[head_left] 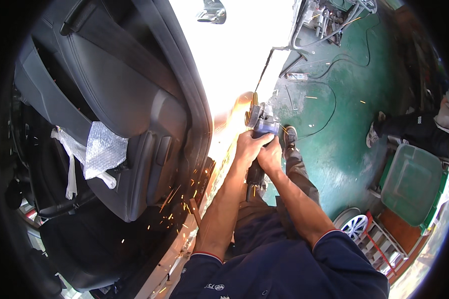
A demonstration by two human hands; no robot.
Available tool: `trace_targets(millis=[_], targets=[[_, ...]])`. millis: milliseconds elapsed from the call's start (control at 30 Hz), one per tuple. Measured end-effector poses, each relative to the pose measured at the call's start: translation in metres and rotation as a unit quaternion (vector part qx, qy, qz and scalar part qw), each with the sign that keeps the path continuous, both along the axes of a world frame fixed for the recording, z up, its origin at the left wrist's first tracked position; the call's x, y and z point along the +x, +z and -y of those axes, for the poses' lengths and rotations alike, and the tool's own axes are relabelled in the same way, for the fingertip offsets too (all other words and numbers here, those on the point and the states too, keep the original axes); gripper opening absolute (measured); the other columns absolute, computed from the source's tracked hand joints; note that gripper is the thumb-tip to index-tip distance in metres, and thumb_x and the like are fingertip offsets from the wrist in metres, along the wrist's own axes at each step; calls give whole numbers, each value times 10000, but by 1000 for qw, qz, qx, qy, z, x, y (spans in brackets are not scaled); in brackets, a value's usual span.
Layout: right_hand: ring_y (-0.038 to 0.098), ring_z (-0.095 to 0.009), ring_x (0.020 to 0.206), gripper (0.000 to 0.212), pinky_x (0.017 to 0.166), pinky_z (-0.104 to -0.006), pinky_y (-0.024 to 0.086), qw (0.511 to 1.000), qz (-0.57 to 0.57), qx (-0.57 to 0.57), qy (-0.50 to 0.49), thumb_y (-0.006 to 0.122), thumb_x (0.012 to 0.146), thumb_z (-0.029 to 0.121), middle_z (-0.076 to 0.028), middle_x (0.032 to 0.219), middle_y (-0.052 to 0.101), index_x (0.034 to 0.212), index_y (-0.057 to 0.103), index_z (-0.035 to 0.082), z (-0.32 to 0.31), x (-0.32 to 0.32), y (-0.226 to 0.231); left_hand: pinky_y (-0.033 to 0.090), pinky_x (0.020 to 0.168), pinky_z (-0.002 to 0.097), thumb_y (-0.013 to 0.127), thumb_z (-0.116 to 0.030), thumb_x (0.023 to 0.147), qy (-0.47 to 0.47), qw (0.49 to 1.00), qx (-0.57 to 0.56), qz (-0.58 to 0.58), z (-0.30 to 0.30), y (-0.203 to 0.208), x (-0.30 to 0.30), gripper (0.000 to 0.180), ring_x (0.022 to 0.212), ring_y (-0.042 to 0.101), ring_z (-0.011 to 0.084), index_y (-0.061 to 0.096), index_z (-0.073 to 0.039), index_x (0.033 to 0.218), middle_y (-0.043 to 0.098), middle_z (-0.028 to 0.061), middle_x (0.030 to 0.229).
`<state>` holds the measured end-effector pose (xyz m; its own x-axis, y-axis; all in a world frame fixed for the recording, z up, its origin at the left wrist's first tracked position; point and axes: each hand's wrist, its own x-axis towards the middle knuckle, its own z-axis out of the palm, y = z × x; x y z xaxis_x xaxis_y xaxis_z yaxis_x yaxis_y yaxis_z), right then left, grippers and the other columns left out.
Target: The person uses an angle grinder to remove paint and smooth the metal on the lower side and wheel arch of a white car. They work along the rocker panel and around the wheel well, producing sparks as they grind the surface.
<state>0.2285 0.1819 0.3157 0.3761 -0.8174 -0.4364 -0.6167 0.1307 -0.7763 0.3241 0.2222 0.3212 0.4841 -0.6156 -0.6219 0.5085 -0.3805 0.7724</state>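
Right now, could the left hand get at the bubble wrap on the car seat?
Probably not at once: the left hand is wrapped around the angle grinder with the right hand. The bubble wrap lies inside the open car; nothing visibly blocks the way.

I see harsh daylight blown out white above my hands (258,149), and dim shadow left of them. Fisheye bends and blackens the edges.

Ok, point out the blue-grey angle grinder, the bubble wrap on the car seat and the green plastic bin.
blue-grey angle grinder (262,121), head view, on its head casing
clear bubble wrap (104,149), head view, middle of the sheet
green plastic bin (411,184), head view, on its lid
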Motion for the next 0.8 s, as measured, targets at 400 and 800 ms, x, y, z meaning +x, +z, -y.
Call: trace_targets(millis=[400, 800], targets=[[678, -547, 1055, 625, 898, -558, 537, 993, -86, 87, 1, 744, 862, 424, -400, 1064, 683, 1149, 566, -101, -62, -48, -21, 541, 824, 337, 861, -318, 854, -67, 994, 89, 4, -61, -6, -41, 460, 895, 702, 187, 770, 74, 1077, 771, 129, 1016], [682, -554, 994, 641, 859, -560, 543, 999, -13, 49, 11, 743, 854, 398, -394, 1025, 684, 1179, 516, -106, -46, -45, -31, 567, 791, 373, 883, -359, 792, -19, 997, 65, 29, -48, -30, -40, 515, 864, 738, 229, 773, 83, 1034, 782, 184, 941]])
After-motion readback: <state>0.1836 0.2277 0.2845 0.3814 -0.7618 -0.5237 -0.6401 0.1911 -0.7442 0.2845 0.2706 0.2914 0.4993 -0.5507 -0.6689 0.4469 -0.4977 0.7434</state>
